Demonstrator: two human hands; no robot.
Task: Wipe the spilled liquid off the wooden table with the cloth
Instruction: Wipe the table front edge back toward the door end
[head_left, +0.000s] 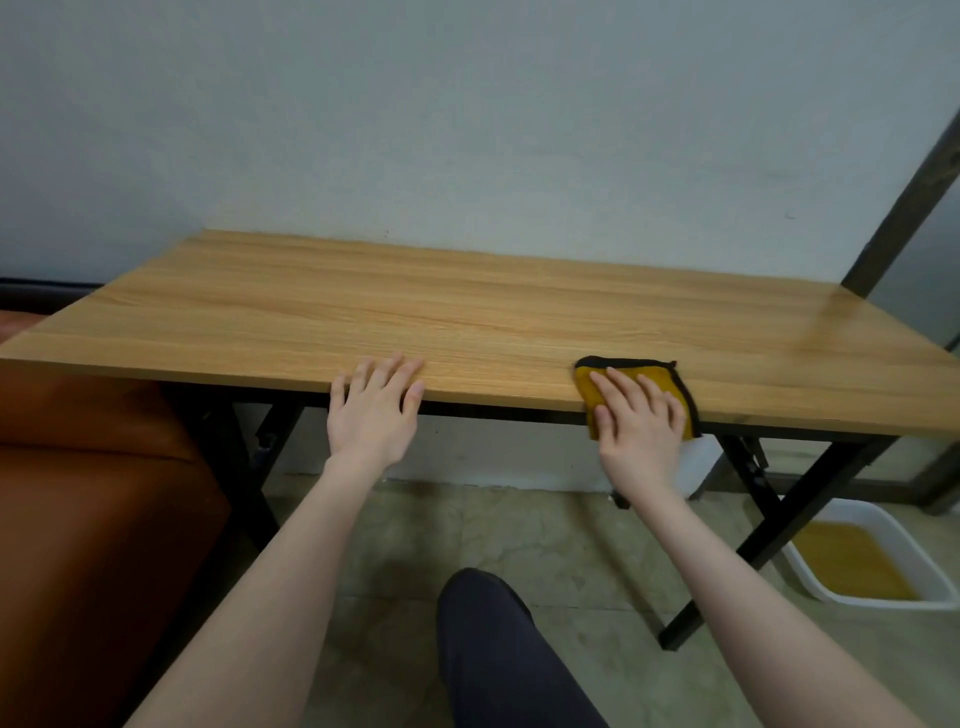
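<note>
Bench (467, 312) of pale wood runs left to right along the wall, with no puddle I can make out, only a dull sheen toward its far right corner. Left hand (374, 410) rests flat and empty on the near edge. Right hand (641, 415), fingers straight, presses the yellow black-edged cloth (631, 379) at that edge, partly overhanging. White tub (831, 592) of amber liquid sits on the floor below, right.

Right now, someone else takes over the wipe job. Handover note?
Left hand: flat, fingers straight, resting on the near edge of the wooden table.
Right hand: flat, pressing the yellow cloth at the near edge; the cloth partly overhangs it.
Done: no puddle visible on the top; a sheen at the far right may be glare or wetness.
Left: check that corner, wipe if wet.
</note>
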